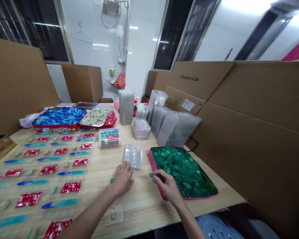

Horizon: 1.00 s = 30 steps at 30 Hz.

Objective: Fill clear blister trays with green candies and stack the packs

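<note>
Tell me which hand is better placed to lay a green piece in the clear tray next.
Probably the right hand: it pinches a green piece by the pink tray, while the left hand is at the clear tray.

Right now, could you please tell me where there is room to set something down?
Bare wood lies between the left hand and the right hand; another patch lies between the red packets and the clear tray. The left, with those packets and the blue pile, is crowded, as is the right, around the green pile and plastic stacks.
</note>
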{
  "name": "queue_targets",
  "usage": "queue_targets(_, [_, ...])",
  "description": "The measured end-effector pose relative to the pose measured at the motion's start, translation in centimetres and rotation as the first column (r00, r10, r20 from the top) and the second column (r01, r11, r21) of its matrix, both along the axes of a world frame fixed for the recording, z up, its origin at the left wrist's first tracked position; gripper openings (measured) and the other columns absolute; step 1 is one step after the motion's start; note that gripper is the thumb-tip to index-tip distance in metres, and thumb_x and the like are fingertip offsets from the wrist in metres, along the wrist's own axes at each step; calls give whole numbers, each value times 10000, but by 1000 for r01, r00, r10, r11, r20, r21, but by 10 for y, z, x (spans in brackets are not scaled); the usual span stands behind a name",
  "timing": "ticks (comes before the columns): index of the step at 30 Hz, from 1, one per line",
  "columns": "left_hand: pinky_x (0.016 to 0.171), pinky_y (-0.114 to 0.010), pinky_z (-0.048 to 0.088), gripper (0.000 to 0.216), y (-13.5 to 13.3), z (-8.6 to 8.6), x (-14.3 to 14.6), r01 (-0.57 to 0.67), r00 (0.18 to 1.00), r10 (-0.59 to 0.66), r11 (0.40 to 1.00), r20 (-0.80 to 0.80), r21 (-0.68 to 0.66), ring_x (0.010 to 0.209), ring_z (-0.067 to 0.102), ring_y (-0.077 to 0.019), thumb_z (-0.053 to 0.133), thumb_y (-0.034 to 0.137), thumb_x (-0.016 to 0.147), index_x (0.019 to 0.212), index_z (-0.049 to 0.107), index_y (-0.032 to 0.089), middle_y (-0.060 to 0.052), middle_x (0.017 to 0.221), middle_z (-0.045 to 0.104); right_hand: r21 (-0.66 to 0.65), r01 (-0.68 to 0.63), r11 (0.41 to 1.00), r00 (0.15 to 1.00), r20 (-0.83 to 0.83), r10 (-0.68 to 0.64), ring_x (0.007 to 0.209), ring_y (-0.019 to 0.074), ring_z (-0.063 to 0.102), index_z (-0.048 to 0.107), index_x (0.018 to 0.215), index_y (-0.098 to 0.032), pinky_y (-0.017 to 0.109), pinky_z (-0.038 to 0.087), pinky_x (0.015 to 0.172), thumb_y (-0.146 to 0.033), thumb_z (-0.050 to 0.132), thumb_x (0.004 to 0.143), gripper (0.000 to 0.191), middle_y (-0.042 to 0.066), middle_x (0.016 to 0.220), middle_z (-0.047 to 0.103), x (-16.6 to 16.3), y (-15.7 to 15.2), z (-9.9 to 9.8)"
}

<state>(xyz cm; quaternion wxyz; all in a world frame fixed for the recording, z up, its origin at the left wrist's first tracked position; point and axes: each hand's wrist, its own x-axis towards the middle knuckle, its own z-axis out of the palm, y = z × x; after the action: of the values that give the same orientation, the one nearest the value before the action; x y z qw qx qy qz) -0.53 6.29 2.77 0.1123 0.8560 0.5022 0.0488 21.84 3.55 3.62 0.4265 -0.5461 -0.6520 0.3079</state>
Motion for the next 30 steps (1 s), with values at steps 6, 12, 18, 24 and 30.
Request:
queue_targets(6, [1083,-500,265,531,-5,-2,-5,-54,998,55,998,-43,29,1390,211,-348,524,265,785,1276,471,71,-215,1491,284,-36,-26,999,999,45,27,670,170,577,643,794,-168,257,450,615,-300,529,814,175,24,726,623,-1,-1,-1])
queue_targets(12, [1080,-514,263,529,-6,-3,-3,-102,992,104,994,-73,31,1396,199,-343,524,274,790,1284,466,93,-209,1499,273,8,-73,997,994,84,72,634,154,563,637,763,-180,244,428,590,-249,512,812,150,15,716,607,-31,-10,8])
queue_targets(18, [1073,-506,282,501,-4,-2,-7,-74,997,75,997,-34,37,1393,215,-334,532,286,798,1264,484,108,-198,1498,282,36,-94,995,992,84,91,642,152,564,627,761,-185,239,413,573,-202,511,807,126,20,740,615,-54,-24,12])
queue_targets(24, [1093,-519,241,585,-28,0,-6,-86,994,89,995,-62,44,1374,244,-375,526,367,809,1297,475,47,-237,1473,311,9,-115,993,989,92,114,671,165,580,632,793,-190,250,440,610,-203,499,827,137,25,756,623,-54,-34,11])
queue_targets(30, [1095,-549,207,639,-45,-12,-15,-178,982,183,980,-52,87,1378,222,-388,492,435,835,1322,452,23,-258,1477,284,78,-159,984,973,178,144,692,172,593,611,786,-191,257,444,633,-174,482,844,143,32,752,615,-57,-39,9])
